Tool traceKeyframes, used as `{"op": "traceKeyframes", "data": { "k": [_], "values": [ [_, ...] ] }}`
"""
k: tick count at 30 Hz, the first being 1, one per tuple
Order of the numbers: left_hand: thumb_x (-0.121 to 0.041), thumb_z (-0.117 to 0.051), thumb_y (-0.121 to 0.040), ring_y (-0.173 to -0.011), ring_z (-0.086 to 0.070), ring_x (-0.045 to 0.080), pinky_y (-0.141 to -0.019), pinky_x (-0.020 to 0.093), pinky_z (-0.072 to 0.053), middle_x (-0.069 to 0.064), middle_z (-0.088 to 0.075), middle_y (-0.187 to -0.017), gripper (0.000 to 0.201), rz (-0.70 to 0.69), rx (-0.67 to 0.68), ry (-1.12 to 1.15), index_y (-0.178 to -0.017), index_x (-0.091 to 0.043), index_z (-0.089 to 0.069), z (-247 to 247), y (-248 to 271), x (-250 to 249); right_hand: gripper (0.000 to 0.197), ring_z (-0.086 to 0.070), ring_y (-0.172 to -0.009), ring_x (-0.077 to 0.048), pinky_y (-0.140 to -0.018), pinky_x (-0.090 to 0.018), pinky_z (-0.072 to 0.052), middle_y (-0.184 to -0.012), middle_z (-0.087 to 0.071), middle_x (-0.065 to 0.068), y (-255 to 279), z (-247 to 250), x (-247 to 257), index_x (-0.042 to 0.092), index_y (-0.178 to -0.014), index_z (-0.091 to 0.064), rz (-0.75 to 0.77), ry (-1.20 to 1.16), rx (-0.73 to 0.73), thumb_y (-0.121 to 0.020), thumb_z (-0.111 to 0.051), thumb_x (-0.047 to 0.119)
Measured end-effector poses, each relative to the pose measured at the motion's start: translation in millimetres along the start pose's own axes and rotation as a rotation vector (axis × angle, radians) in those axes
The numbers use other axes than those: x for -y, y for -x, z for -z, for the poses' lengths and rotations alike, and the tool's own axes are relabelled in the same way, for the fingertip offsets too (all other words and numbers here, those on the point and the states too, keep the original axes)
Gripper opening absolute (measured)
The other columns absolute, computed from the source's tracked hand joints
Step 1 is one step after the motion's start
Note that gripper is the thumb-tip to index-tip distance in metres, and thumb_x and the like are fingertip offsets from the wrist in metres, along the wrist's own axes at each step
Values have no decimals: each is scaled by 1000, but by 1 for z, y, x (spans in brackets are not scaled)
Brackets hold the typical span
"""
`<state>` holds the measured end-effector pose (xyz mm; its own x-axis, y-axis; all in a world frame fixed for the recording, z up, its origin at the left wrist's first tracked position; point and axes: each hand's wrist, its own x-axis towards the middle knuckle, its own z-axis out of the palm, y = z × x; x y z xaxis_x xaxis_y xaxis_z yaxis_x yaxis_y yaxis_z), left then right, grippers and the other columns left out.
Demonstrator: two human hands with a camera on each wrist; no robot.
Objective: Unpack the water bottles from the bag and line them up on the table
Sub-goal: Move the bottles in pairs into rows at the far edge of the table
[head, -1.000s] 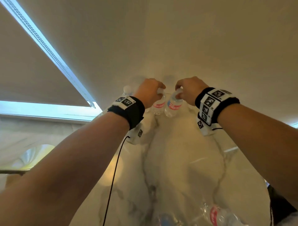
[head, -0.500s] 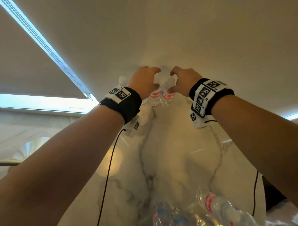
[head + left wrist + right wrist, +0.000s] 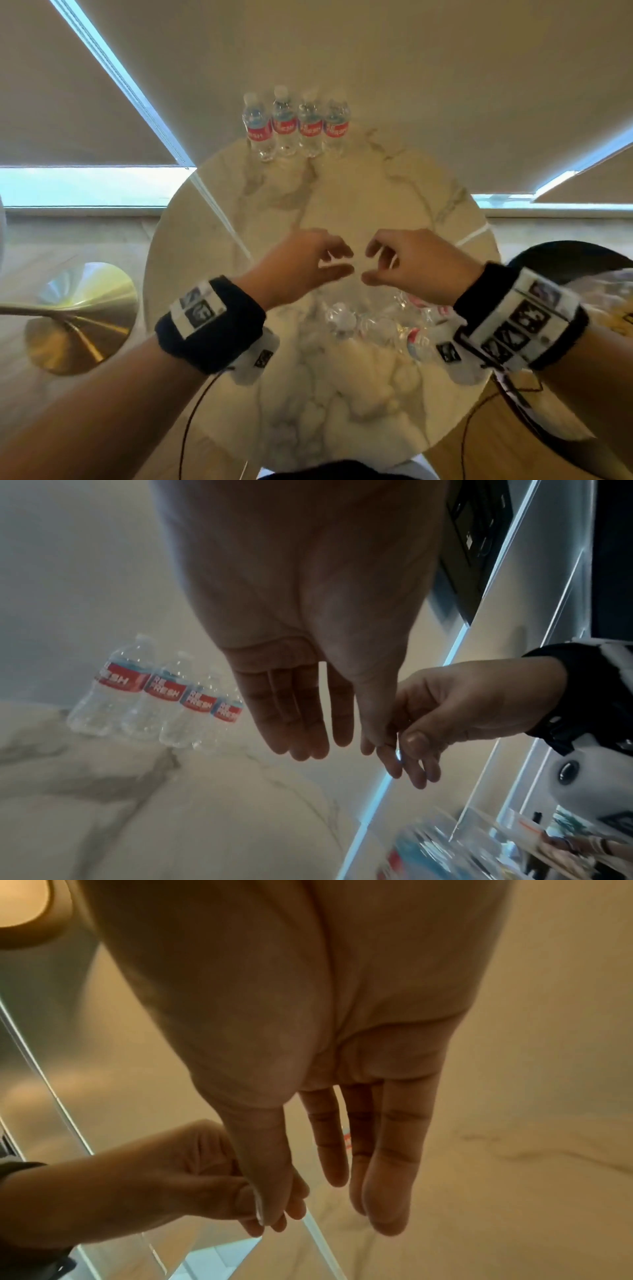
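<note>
The table (image 3: 342, 394), a round marble top, is lying under both hands. The bag (image 3: 373, 318), clear plastic with bottles still inside, is sitting on the table just below the fingers, toward the person; its outline is blurred.

Four bottles (image 3: 297, 125) are standing upright in a row at the far edge of the table, well beyond the fingertips, side by side and touching or nearly so. Each is carrying a red label.

The left hand (image 3: 301, 267) is hovering above the table, holding nothing. Its fingers (image 3: 301, 723) are reaching forward, relaxed and nearly straight, lying close together, with the thumb set slightly apart below them.

The right hand (image 3: 411, 263) is hovering level with the left, also holding nothing. Its fingers (image 3: 390, 1150) are extending loosely, close together, with the thumb apart. The fingertips of the two hands are pointing toward each other with a narrow gap between them in the head view.
</note>
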<state>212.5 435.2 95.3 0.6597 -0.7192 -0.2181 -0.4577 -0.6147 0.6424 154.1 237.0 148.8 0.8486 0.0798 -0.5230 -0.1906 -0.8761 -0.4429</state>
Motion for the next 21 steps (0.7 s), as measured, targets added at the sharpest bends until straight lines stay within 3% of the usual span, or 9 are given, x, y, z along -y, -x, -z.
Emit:
{"op": "traceKeyframes", "data": {
  "k": [3,7,10,13,18,21],
  "values": [
    [-53,-70,-85,-96,-62,8,-87,30,-54,-8,-66,-112,45,41,157,27,-123,-29,-68,-28,30,-15,44,-59,-83,-10,-75,-28,-50,-99,-61,7,29,-36,-16,29,-115,-60,-1,77,88,-78,-73,48],
    [-39,-78,-83,-104,-57,14,-91,28,-49,-2,-55,-122,45,64,226,-47,-124,-26,-65,-57,40,-21,46,-55,-94,-18,-78,-29,-42,-101,-47,7,37,-76,-36,33,-119,-52,41,192,83,-79,-73,41],
    [-29,-76,-85,-93,-54,13,-82,23,-46,0,-53,-114,35,104,171,-34,-118,-20,-68,-58,32,-18,39,-54,-85,-18,-78,-30,-45,-95,-44,8,28,-76,-39,29,-112,-56,73,141,44,-79,-74,36],
    [-29,-76,-85,-89,-52,11,-79,20,-39,-6,-50,-102,30,153,91,-14,-113,-21,-70,-40,20,-7,32,-52,-81,-15,-74,-28,-42,-89,-50,7,12,-54,-33,23,-104,-63,94,116,-8,-77,-74,35],
    [-38,-74,-87,-84,-52,8,-77,19,-36,-11,-52,-93,31,191,-78,-82,-113,-22,-71,26,-14,22,28,-55,-82,-17,-71,-31,-44,-88,-61,2,-38,8,1,20,-97,-66,117,83,-131,-77,-75,38],
    [-34,-74,-87,-87,-58,15,-77,21,-36,-9,-54,-90,31,211,-147,-140,-113,-19,-73,70,-46,44,23,-56,-77,-16,-61,-25,-39,-86,-63,3,-86,45,28,19,-94,-68,124,57,-186,-77,-76,33]
  ]
}}
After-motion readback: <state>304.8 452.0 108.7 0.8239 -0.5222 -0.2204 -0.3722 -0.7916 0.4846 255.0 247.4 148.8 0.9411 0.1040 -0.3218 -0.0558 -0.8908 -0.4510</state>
